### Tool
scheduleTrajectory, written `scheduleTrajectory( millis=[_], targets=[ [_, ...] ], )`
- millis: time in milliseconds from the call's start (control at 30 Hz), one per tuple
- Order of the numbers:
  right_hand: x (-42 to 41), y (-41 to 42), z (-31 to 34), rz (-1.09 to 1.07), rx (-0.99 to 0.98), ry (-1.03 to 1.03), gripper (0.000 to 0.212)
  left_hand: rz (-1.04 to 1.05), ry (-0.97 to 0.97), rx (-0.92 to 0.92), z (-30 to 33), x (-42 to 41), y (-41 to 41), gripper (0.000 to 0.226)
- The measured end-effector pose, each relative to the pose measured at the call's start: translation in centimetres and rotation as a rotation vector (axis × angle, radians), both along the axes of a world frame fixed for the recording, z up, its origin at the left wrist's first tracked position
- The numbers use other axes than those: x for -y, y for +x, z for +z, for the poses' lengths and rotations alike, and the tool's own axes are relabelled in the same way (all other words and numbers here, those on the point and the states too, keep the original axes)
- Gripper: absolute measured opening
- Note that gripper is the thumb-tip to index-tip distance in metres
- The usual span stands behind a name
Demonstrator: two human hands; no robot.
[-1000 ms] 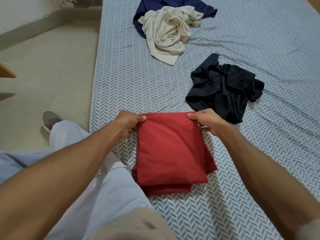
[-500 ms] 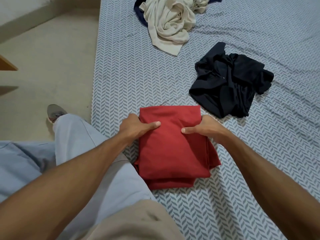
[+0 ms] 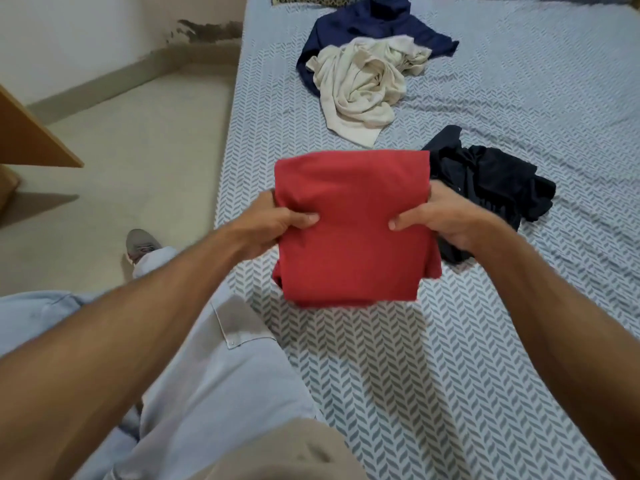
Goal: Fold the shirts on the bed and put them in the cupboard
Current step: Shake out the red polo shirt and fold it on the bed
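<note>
Your left hand [image 3: 277, 225] and right hand [image 3: 438, 216] each clamp one side of the folded red shirt [image 3: 349, 230] — thumbs pressed on the top face, the other fingers tucked underneath and out of sight. Gripping both edges at once looks deliberate: it keeps the layers pinched together so the fold does not slide apart when the bundle leaves the mattress. The shirt appears to sit just clear of the bed [image 3: 450, 358], with a shadow beneath its near edge, so you seem to be at the pick-up that leads to the cupboard, which is not in view.

Three shirts lie crumpled further up the bed: a black shirt [image 3: 491, 181] just behind your right hand, and a cream shirt [image 3: 360, 88] heaped on top of a navy shirt [image 3: 377, 29] — all unfolded, so most of the job is left. At the left, a wooden panel [image 3: 31, 140] juts over the floor; whether it belongs to the cupboard you cannot tell from here. Keep the bundle level as you turn, or the loose lower layers may sag open.
</note>
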State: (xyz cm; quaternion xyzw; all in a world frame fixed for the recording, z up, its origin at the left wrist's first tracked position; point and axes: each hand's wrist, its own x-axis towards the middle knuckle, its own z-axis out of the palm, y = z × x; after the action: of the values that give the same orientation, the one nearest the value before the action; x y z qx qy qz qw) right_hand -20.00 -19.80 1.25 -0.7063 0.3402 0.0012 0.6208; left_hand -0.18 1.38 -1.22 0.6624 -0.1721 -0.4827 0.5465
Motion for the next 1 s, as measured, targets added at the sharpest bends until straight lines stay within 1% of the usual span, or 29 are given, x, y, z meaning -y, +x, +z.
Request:
scheduleTrajectory(
  millis=[67, 133, 200, 233, 300, 367, 433, 467, 533, 567, 600, 633, 700, 767, 800, 867, 900, 933, 967, 1000],
  targets=[
    [1.0, 2.0, 2.9, 0.024, 0.056, -0.088, 0.058, 0.036, -0.043, 0.109, 2.9, 0.9, 2.3, 0.051],
    [1.7, 3.8, 5.4, 0.021, 0.113, -0.196, 0.057, 0.070, -0.065, 0.228, 5.7, 1.7, 4.1, 0.054],
    [2.0, 5.1, 7.3, 0.001, 0.169, -0.300, 0.054, 0.094, -0.112, 0.347, 7.9, 2.3, 5.4, 0.042],
    [2.0, 5.5, 7.7, -0.012, 0.193, -0.344, 0.054, 0.093, -0.135, 0.422, 8.5, 2.4, 6.0, 0.035],
    [2.0, 6.0, 7.4, -0.052, 0.240, -0.422, 0.057, 0.101, -0.135, 0.633, 8.9, 2.2, 6.7, 0.028],
    [1.8, 5.8, 5.4, -0.068, 0.244, -0.485, 0.060, 0.088, -0.057, 0.857, 7.7, 1.5, 7.1, 0.034],
    [1.2, 4.8, 2.0, -0.058, 0.152, -0.513, 0.057, 0.017, 0.054, 0.985, 4.6, 0.3, 6.6, 0.034],
    [0.7, 4.1, -0.4, -0.036, 0.118, -0.506, 0.052, -0.022, 0.114, 1.018, 2.6, -0.4, 6.2, 0.034],
    [-0.8, 2.0, -5.4, 0.035, 0.105, -0.474, 0.040, -0.153, 0.242, 0.991, -1.6, -2.4, 5.0, 0.035],
    [-1.9, 0.9, -7.8, 0.067, 0.110, -0.466, 0.038, -0.249, 0.319, 0.959, -3.7, -3.5, 4.3, 0.033],
    [-2.9, -0.2, -9.7, 0.095, 0.119, -0.471, 0.040, -0.348, 0.387, 0.942, -5.5, -4.7, 3.6, 0.030],
    [-3.8, -1.0, -11.1, 0.125, 0.137, -0.468, 0.048, -0.425, 0.389, 0.934, -6.9, -5.8, 3.1, 0.030],
    [-4.5, -2.1, -12.5, 0.189, 0.164, -0.456, 0.059, -0.544, 0.215, 0.963, -8.6, -7.3, 2.6, 0.044],
    [-4.6, -2.7, -12.8, 0.258, 0.177, -0.526, 0.055, -0.651, 0.059, 1.022, -9.0, -8.0, 2.7, 0.057],
    [-4.8, -3.1, -12.6, 0.305, 0.188, -0.597, 0.056, -0.700, 0.005, 1.093, -8.7, -8.1, 2.7, 0.059],
    [-5.6, -4.1, -12.5, 0.407, 0.200, -0.741, 0.064, -0.818, -0.031, 1.285, -8.2, -8.5, 2.5, 0.069],
    [-6.1, -4.7, -12.5, 0.437, 0.209, -0.806, 0.065, -0.877, -0.004, 1.369, -8.1, -8.7, 2.1, 0.076],
    [-6.6, -5.3, -12.6, 0.458, 0.224, -0.868, 0.061, -0.925, 0.031, 1.434, -8.0, -9.1, 1.8, 0.079],
    [-7.1, -6.0, -12.8, 0.473, 0.243, -0.931, 0.055, -0.951, 0.043, 1.482, -8.0, -9.6, 1.5, 0.073],
    [-7.4, -6.6, -13.1, 0.488, 0.252, -0.991, 0.050, -0.962, 0.028, 1.510, -8.2, -9.9, 1.3, 0.062]
  ],
)
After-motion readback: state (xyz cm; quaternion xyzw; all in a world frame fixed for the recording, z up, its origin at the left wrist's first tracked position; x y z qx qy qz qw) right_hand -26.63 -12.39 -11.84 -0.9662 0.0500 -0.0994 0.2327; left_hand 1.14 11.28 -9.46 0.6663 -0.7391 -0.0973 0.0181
